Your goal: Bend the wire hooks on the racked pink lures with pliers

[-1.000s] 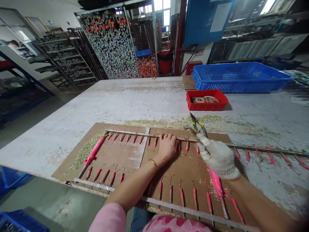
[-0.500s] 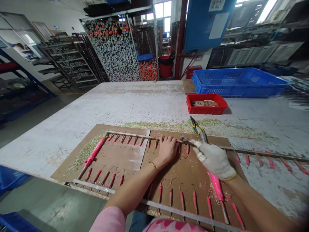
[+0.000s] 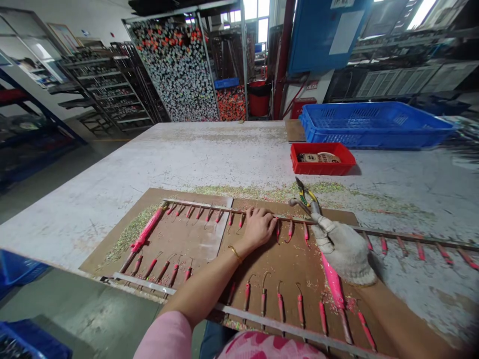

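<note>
Pink-dipped rods [image 3: 300, 310] — thin hooked wire tips

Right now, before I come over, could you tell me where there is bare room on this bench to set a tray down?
The widest free patch is the pale worktop beyond the brown board, left of the red tray. A narrower strip lies right of that tray, below the blue crate. The board is crowded: pink-tipped sticks lie around the bare left hand and the gloved right hand with its pliers.

A blue crate [image 3: 374, 140] and a red tray [image 3: 322, 167] are set at the far right of the table [image 3: 187, 154], with stocked racks [image 3: 175, 70] placed beyond.
</note>
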Demonstrator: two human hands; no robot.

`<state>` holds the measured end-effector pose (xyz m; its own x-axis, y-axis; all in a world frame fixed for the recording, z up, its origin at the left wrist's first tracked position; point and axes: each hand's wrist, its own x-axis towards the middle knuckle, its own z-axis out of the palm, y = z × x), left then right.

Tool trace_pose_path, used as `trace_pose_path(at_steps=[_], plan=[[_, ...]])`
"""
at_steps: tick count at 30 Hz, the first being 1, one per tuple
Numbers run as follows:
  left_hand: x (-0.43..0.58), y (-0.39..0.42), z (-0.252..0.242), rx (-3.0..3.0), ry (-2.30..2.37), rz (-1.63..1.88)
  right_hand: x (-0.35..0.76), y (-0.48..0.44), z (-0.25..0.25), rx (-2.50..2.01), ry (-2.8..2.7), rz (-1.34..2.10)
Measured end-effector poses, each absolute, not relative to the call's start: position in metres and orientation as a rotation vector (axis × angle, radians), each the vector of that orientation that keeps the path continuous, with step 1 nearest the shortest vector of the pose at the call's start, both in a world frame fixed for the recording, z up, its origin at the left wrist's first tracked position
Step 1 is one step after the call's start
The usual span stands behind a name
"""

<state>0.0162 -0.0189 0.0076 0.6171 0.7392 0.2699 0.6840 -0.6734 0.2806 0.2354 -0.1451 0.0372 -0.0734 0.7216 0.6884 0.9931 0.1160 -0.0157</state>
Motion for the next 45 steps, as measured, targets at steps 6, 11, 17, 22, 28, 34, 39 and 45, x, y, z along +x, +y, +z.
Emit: trace_pose_path(at_steps=[6, 11, 17, 22, 28, 34, 39, 45], plan=[[0.0178, -0.0194, 0.0071, 2.651, 1.183, 0.55, 0.2358, -0.1466, 0.038, -1.722, -1.995, -0.681], [0.0185, -0.02, 0.0085, 2.62, 1.188, 0.555, 0.235, -0.1485, 0.0407, -1.701, -1.939, -0.752], [0.0205, -0.0199, 0.0069, 2.613, 1.187, 0.567, 0.2361, -0.1509, 0.0433, -1.728, -1.943, -0.818], [0.021, -0.0192, 0.0066, 2.586, 1.204, 0.569, 0.2395, -0.1506, 0.0391, -1.724, -2.107, -0.768], [0.0209, -0.0182, 0.0051, 2.588, 1.181, 0.57, 0.2395, -0.1506, 0.0374, -1.743, -1.859, -0.748], [0.0202, -0.0182, 0.0067, 2.56, 1.163, 0.569, 0.2354, -0.1493, 0.0361, -1.788, -2.09, -0.66], [0.0197, -0.0181, 0.0076, 2.543, 1.148, 0.586, 0.2361, -0.1512, 0.039, -1.69, -1.909, -0.774], [0.0199, -0.0185, 0.0085, 2.545, 1.147, 0.58, 0.2395, -0.1522, 0.0391, -1.709, -1.972, -0.8]])
